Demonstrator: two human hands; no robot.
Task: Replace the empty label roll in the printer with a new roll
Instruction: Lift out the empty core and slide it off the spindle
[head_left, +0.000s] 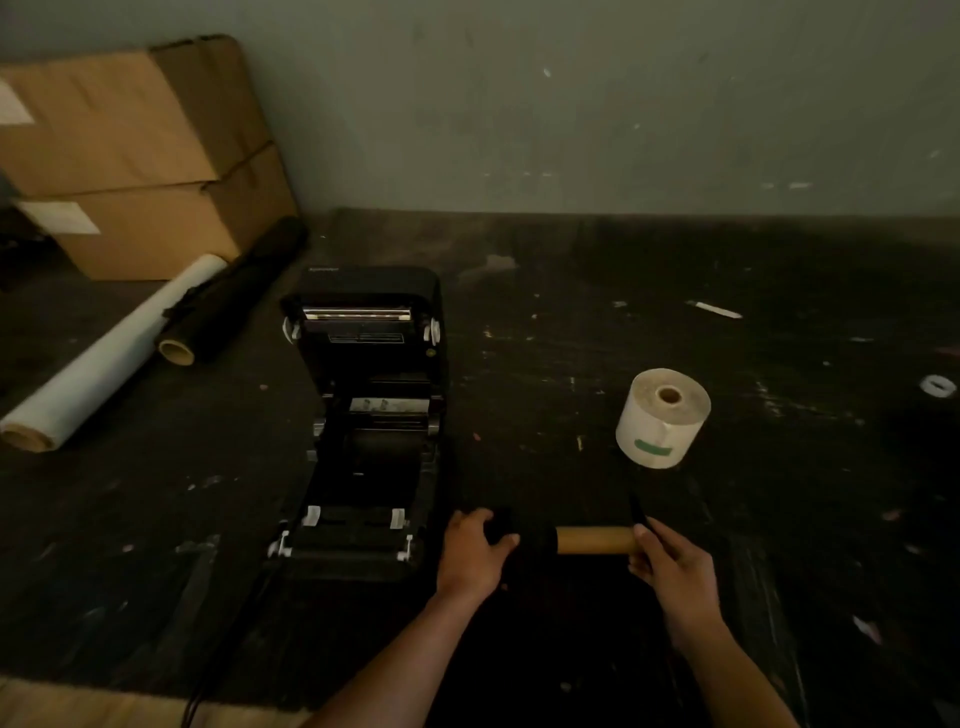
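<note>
Dim light, dark scuffed table (675, 291) against a grey-green wall (571, 104).

Printer (371, 415) sits centre-left, lid swung up and back, print bar showing at the top. Roll bay is open and looks empty, though it is too dark to be sure. Cable (197, 696) runs off its front-left corner toward the table edge.

Both hands are just right of the printer's front, holding the empty core (595, 540), a bare brown cardboard tube lying crosswise between them. Left hand (475, 553) is curled around a black piece at the tube's left end, fingers wrapped over it, thumb on the near side. Right hand (670, 564) grips the tube's right end, fingers closed; a thin dark part sticks up just behind its fingertips, cannot tell what it is. Cannot tell whether the core rests on the table or is held just above it.

New roll (663, 418) stands on end on the table, behind the right hand and well right of the printer. White, full, a green tab on its side, hole facing up. Untouched.

Far left: two stacked boxes (135, 161) against the wall. In front of them a long white roll (111, 356) and a black roll (234, 293) lie side by side, angled. Paper scraps dot the right side of the table.
</note>
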